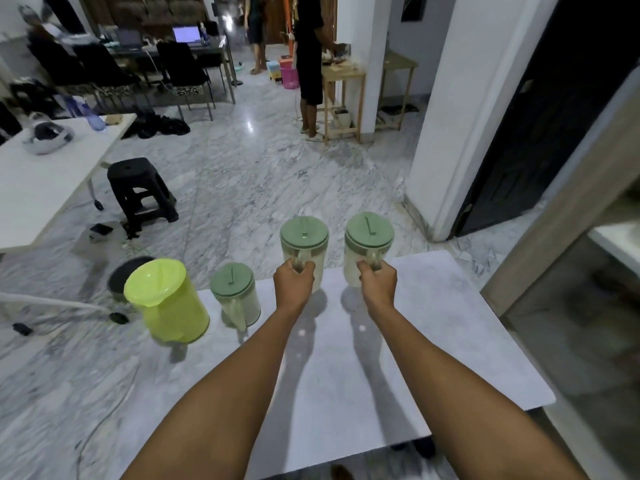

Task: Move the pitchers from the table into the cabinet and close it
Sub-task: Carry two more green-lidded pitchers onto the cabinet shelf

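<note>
Two clear pitchers with sage-green lids are raised a little above the white table (433, 344). My left hand (294, 284) grips the handle of the left one (304, 242). My right hand (379, 282) grips the handle of the right one (369, 239). A smaller clear pitcher with a green lid (237, 296) stands on the table to the left. Beside it, at the table's left edge, stands a lidless lime-green pitcher (169, 301). A cabinet's pale frame (554, 216) rises at the right, its inside dim.
A black stool (138, 192) and another white table (45, 181) stand to the left on the marble floor. A white pillar (450, 109) and a dark door (540, 116) are ahead on the right. Two persons stand far back by a wooden table (343, 95).
</note>
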